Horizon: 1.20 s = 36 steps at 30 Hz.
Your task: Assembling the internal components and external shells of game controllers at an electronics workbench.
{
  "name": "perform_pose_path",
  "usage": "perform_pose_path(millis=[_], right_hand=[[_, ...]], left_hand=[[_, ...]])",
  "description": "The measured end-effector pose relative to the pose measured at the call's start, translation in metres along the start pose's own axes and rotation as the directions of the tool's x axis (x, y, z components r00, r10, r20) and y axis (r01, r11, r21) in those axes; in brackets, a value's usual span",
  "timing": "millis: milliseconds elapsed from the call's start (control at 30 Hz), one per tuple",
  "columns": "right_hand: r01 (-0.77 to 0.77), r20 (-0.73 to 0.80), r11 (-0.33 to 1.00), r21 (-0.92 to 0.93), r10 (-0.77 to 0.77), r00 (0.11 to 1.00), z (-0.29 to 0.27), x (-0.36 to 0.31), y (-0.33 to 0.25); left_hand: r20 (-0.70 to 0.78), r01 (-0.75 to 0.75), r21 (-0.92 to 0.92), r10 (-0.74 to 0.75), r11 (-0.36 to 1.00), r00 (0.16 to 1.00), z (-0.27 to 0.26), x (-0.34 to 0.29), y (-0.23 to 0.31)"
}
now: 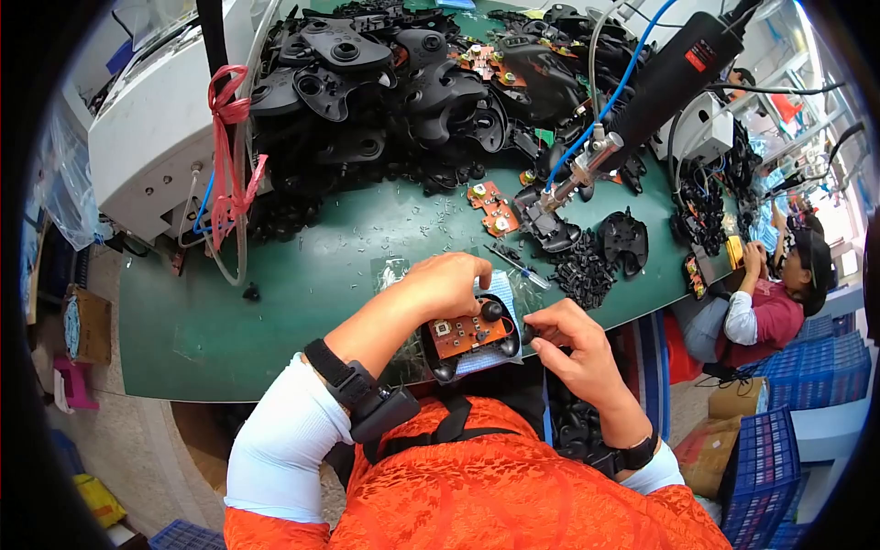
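Both hands on one controller half-shell, near table edge: left hand curled over its far-left side, right hand pinching its right end, fingertips pressed together. Long axis runs left-right.

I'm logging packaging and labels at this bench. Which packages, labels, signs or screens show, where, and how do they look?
Label: small red-orange rectangle on the hanging black power screwdriver, upper right.
Clear bag: flat on the green mat, ahead of the left hand.
Cardboard box: brown, far left.
Blue crates: right floor.
No screens or signs.
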State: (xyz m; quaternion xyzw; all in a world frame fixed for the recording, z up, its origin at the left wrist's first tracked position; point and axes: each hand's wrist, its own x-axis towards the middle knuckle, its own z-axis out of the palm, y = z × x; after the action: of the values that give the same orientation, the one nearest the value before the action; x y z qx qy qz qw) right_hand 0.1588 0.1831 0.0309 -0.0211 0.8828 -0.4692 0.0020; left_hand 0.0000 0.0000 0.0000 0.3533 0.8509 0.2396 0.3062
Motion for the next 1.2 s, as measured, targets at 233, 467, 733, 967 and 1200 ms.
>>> perform_pose_path(millis=[233,467,733,967,1200], right_hand=[[0.112,0.036,0.994,-0.005,-0.112,0.993,0.018,0.006,0.003],[0.208,0.107,0.974,-0.089,-0.198,0.974,0.037,0.001,0.002],[0.389,0.245,0.897,-0.209,-0.337,0.909,0.051,-0.001,-0.008],[0.465,0.296,0.836,-0.292,-0.383,0.875,0.057,0.0,-0.009],[0.451,0.349,0.843,-0.295,-0.344,0.871,0.056,0.002,-0.011]], left_hand=[[0.067,0.177,-0.16,-0.168,0.971,0.984,0.007,-0.012,-0.002],[-0.131,0.004,-0.342,-0.052,0.94,0.99,0.04,-0.034,-0.022],[-0.204,-0.034,-0.34,-0.038,0.94,0.978,0.045,-0.036,-0.021],[-0.218,-0.045,-0.352,-0.035,0.935,0.975,0.049,-0.035,-0.023],[-0.203,-0.04,-0.349,-0.033,0.936,0.979,0.047,-0.035,-0.023]])
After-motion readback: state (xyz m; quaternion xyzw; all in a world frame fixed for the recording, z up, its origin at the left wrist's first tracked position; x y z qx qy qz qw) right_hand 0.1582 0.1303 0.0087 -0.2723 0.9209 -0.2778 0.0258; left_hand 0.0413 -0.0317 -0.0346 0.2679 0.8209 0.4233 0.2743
